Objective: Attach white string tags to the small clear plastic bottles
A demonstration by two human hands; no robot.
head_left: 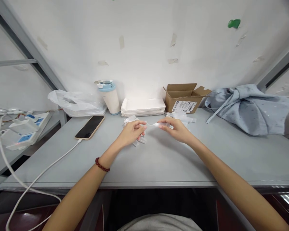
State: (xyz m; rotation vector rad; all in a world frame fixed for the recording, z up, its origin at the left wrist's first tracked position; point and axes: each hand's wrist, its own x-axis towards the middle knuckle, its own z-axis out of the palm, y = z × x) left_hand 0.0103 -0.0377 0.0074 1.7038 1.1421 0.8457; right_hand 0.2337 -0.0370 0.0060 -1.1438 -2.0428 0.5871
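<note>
Above the grey table, my right hand (pixel 174 128) pinches a small white tube-like piece (pixel 156 124) that points left. My left hand (pixel 132 132) is closed at the fingertips on the end of a thin, clear strand or strip (pixel 149 124) that runs to the white piece. The two hands are a short distance apart. Small translucent plastic pieces (pixel 142 140) lie under and beside my left hand. More clear and white plastic pieces (pixel 180 116) are heaped behind my right hand, in front of the cardboard box.
Along the back of the table (pixel 144 166) stand a plastic bag (pixel 79 102), a cup (pixel 110 98), stacked white trays or sheets (pixel 143 107), an open cardboard box (pixel 183 99) and a blue cloth (pixel 250 109). A phone (pixel 90 127) with a white cable (pixel 48 171) lies left.
</note>
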